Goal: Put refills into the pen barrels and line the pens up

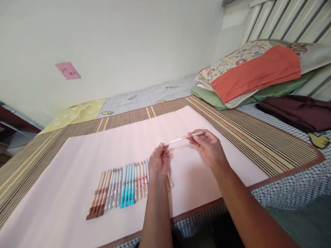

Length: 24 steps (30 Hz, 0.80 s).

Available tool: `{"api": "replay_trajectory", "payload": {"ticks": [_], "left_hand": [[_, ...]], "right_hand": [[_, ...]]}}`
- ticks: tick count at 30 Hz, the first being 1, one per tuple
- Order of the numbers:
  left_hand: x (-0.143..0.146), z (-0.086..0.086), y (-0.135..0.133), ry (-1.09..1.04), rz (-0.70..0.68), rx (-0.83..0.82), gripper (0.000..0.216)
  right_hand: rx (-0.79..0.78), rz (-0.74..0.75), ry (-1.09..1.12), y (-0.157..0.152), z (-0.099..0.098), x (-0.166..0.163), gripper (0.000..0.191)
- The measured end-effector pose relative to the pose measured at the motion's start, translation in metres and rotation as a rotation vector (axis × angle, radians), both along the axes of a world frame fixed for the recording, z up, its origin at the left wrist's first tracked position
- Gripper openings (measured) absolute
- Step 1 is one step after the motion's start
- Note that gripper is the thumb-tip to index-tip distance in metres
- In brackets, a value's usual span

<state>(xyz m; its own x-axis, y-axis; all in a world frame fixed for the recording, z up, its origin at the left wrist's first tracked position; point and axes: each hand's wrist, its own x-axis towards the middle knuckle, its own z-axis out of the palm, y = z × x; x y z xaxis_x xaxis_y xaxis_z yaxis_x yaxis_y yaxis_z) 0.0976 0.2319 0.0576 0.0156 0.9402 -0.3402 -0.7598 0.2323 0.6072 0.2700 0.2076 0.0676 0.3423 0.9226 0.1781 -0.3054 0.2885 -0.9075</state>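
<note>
Both my hands hold one thin white pen point(181, 138) level above a pale pink sheet point(77, 162). My left hand point(159, 163) pinches its left tip with closed fingers. My right hand point(207, 146) pinches its right end. Below my left hand a row of several pens point(120, 187) lies side by side on the sheet: brown-tipped ones at the left, white ones, blue ones, then white ones partly hidden by my left wrist. A small pen cap point(170, 179) lies just right of that wrist.
The sheet lies on a striped bamboo mat point(258, 134) over a checked bed cover point(289, 193). Stacked pillows point(253, 70) and a dark maroon cloth point(297, 110) sit at the far right. A pink note point(68, 70) is stuck on the wall.
</note>
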Motion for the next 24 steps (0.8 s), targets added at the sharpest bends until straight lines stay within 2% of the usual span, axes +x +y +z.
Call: {"api": "replay_trajectory", "payload": {"ticks": [14, 19, 24], "left_hand": [[0.001, 0.001, -0.001, 0.045, -0.014, 0.02, 0.014], [0.006, 0.001, -0.003, 0.059, -0.056, 0.074, 0.018], [0.004, 0.002, -0.003, 0.002, -0.076, 0.057, 0.02]], "right_hand": [[0.036, -0.001, -0.074, -0.004, 0.003, -0.003, 0.025], [0.039, 0.063, -0.159, -0.006, 0.005, -0.011, 0.024], [-0.014, 0.073, -0.17, -0.005, 0.003, -0.013, 0.025]]}}
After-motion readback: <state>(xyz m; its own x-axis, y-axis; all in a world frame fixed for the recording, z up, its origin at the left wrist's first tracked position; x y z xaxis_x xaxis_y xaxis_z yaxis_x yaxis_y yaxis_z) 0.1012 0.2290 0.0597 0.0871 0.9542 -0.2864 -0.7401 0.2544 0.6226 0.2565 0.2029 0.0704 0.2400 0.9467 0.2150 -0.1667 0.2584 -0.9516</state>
